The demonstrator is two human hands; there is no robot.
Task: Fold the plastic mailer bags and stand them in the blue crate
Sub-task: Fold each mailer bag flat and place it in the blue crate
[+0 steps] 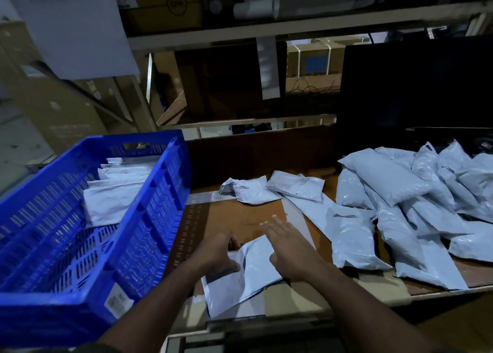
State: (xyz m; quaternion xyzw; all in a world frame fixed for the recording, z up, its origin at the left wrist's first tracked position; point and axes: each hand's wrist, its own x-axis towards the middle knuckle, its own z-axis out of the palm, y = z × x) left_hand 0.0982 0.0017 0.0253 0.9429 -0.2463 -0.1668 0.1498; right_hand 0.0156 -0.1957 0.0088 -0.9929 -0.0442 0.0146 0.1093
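My left hand (pixel 218 256) grips the left edge of a pale grey mailer bag (pixel 240 280) lying flat on the brown table (pixel 240 216) just in front of me; thumb on top of the plastic, fingers curled round the far corner. My right hand (pixel 288 251) is over the bag's right part, fingers straight and spread, palm down, holding nothing; whether the palm touches the plastic I cannot tell. The bag lies slanted, its near end toward the table's front edge. Blue crate (pixel 149 219) stands just left of the bag, on the table's left end. Inside it, at the far end, several folded bags (pixel 117 190) stand on edge, leaning one behind the other; the near part of the crate floor shows bare lattice. A white label (pixel 118 300) sits on the crate's near right corner. To the right, well apart from my hands, a loose pile of unfolded bags (pixel 416 200) covers the table; two smaller crumpled ones (pixel 272 188) lie between the pile and the crate. Dark monitor (pixel 416 91) stands behind the pile. Shelving with cardboard boxes (pixel 165 6) rises beyond the table.
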